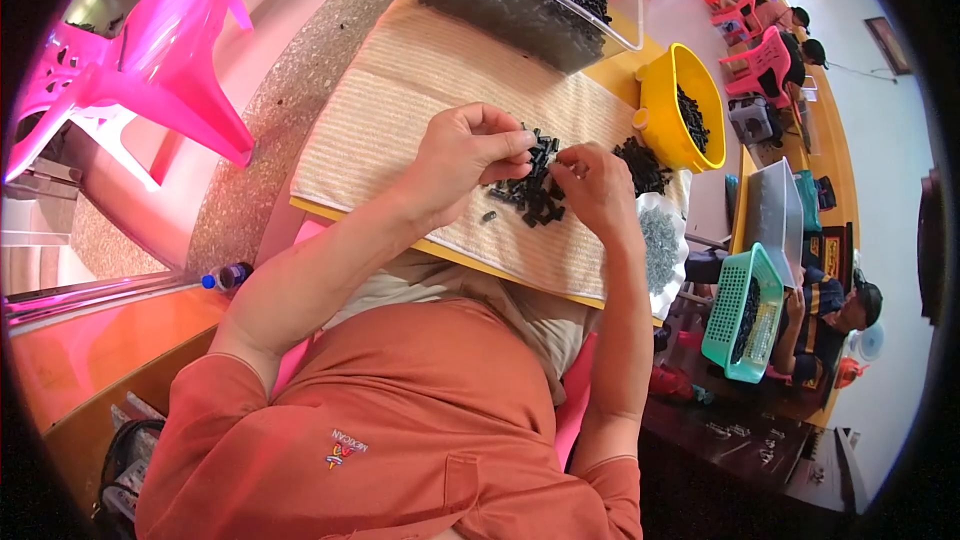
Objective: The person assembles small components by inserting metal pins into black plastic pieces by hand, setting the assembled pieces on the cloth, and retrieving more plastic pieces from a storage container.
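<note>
My left hand (470, 152) is closed in a pinch, thumb against fingertips, over the left side of a loose pile of small black cylindrical pieces (540, 202). Facing it from the other side of that pile, my right hand (597, 183) also pinches with thumb and forefinger. Whatever sits between the fingertips of either hand is too small to make out. The two hands are slightly apart. One stray black piece (489, 216) lies nearer me on the ribbed cream towel (370, 120). Beyond my right hand is a second heap of black pieces (643, 166).
A clear bin (510, 20) full of black pieces stands at the far edge. To the right are a yellow tub (655, 90) and a white scalloped dish (677, 275) holding small clear parts. A green basket (728, 315), a pink chair (170, 60) and other people surround the table.
</note>
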Demonstrator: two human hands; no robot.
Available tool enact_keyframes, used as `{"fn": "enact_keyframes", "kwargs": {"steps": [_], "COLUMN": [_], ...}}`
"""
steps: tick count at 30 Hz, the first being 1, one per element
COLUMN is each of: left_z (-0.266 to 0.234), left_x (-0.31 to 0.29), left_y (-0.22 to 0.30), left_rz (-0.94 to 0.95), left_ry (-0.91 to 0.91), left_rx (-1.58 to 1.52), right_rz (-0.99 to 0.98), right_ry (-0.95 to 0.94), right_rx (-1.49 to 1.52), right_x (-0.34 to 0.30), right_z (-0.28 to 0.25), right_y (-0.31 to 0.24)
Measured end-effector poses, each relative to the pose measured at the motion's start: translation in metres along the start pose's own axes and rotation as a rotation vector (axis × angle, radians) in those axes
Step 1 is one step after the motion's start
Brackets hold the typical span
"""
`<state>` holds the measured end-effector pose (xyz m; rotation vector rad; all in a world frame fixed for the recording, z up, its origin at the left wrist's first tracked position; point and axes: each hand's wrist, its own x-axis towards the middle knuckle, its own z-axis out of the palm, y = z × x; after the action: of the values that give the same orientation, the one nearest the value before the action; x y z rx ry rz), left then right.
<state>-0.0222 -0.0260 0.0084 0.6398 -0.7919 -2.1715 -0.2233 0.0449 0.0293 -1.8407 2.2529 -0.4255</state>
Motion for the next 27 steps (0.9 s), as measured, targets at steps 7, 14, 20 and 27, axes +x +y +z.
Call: {"fn": "enact_keyframes", "kwargs": {"steps": [7, 14, 20, 27], "left_z": [0.000, -0.002, -0.002, -0.004], "left_x": [0.000, 0.001, 0.001, 0.004], "left_y": [0.001, 0.003, 0.003, 0.003], "left_rz": [0.003, 0.011, 0.021, 0.042], "left_ry": [0.018, 0.013, 0.021, 0.036], "left_rx": [-0.011, 0.000, -0.006, -0.019], "right_rz": [-0.251, -0.217, -0.236, -0.279], "right_ry": [0.015, -0.072, -0.034, 0.003], "right_rx": [-0.094, -0.129, -0.129, -0.133], "right_x": [0.014, 0.019, 0.017, 0.005], "right_z": [0.008, 0.002, 0.009, 0.006], "right_y": [-0.001, -0.007, -0.001, -0.004]}}
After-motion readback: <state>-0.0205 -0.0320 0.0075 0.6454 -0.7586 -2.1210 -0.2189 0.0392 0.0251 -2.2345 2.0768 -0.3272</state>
